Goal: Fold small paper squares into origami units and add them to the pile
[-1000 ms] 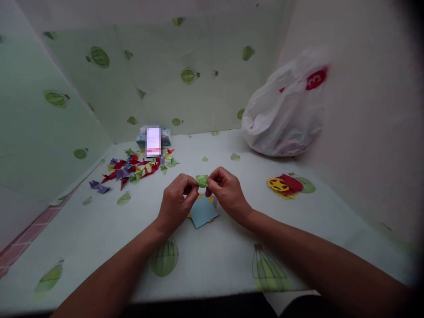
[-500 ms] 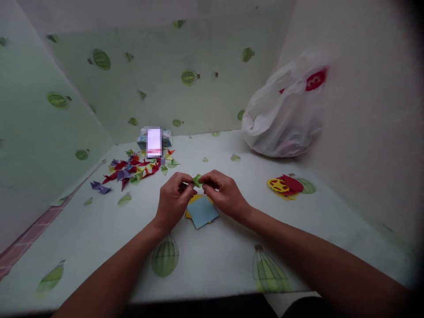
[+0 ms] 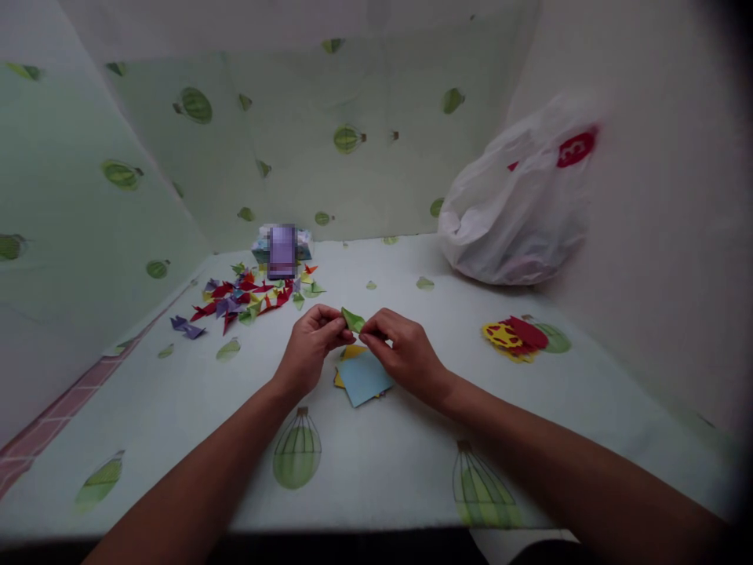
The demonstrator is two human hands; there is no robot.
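Observation:
A small piece of folded green paper is held between my two hands, a pointed flap of it standing up. My left hand pinches its left side with thumb and fingers. On the other side, the thumb and forefinger of my right hand are closed on its lower right edge. Just below the hands lies a stack of square paper sheets, light blue on top with yellow showing underneath. My fingers partly cover the green paper, so its full shape is hidden.
Several folded paper figures in mixed colours lie in a pile at the back left. Behind them a blurred phone leans on a tissue box. A white plastic bag stands back right; red and yellow cut-outs lie in front of it.
The green paper has turned in my fingers, and more of it shows now, with a point upward. The whole view has shifted slightly, and the phone screen has gone from white to purple.

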